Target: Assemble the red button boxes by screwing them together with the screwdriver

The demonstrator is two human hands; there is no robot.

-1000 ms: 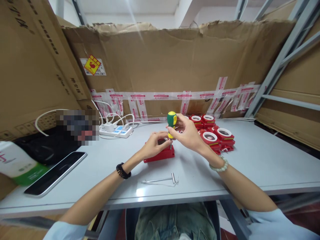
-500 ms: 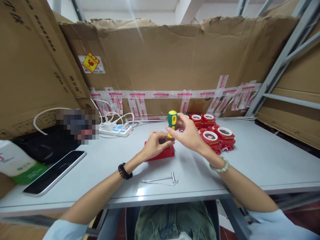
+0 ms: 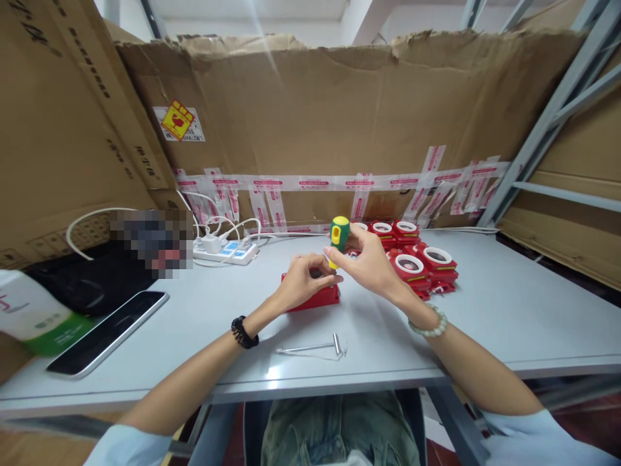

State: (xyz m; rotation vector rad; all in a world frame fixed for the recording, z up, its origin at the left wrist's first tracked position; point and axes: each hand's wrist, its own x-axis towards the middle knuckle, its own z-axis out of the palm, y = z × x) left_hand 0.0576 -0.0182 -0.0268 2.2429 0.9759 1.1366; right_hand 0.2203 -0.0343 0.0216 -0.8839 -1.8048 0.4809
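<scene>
My right hand (image 3: 366, 259) is wrapped round the handle of a green and yellow screwdriver (image 3: 339, 234), which stands almost upright, tip down. Below it lies a red box-shaped housing (image 3: 317, 300) on the table. My left hand (image 3: 305, 279) is curled over the housing and grips it, with thumb and fingers close to the screwdriver's lower end. The tip and the housing's top are hidden by my fingers. In front of the housing lies a small silver T-shaped metal tool (image 3: 313, 348) with a thin white string.
Several red units with white rings (image 3: 410, 264) stand to the right behind my right hand. At the left are a white power strip (image 3: 228, 252) with plugged cables, a phone (image 3: 109, 333), a black bag (image 3: 82, 285) and a white-green package (image 3: 36, 317). Cardboard (image 3: 310, 110) walls the back.
The screwdriver's handle has turned in my right hand and leans slightly further right. My left hand stays on the red housing, almost unmoved.
</scene>
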